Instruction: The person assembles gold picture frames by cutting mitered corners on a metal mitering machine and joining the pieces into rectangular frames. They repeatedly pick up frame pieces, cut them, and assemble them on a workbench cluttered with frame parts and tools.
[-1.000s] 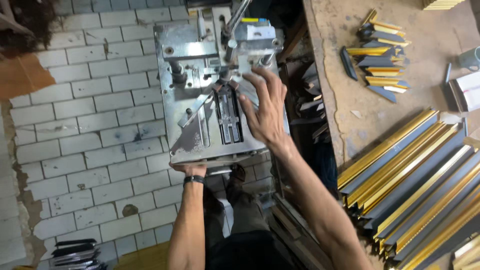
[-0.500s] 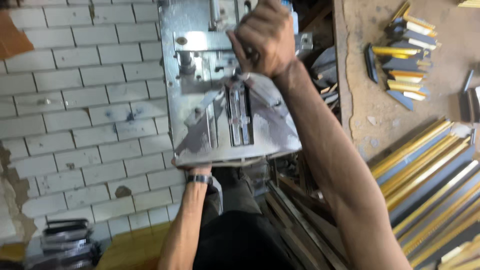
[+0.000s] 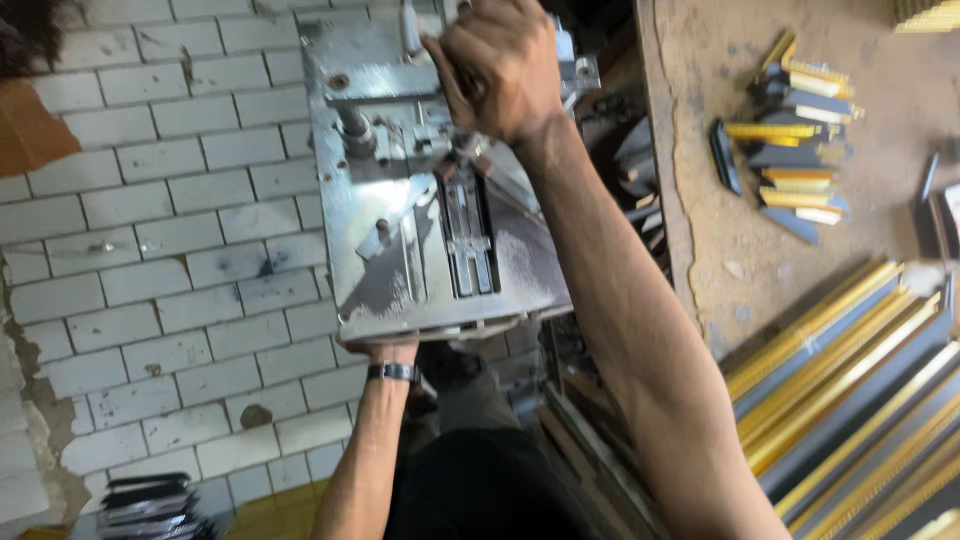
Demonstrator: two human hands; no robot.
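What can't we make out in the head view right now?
- Right hand: closed around something at the top of the metal machine; its own fingers hide what it grips.
- Left hand: tucked under the machine's near edge, only the wrist and watch show.
- Machine's far end: cut off by the top edge.
- Stack of dark pieces: cut off by the bottom edge.

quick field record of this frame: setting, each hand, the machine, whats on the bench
setting: workshop, pale brick-paved floor, seen from above
right hand: closed in a fist on a part at the far end of the metal machine
left hand: at the near edge of the machine, mostly hidden beneath it; wristwatch on the wrist
machine: flat steel plate with two dark slots in the middle and dust on the surface
bench: pile of short cut moulding pieces, gold and dark
long mouldings: gold and dark strips lying side by side at right
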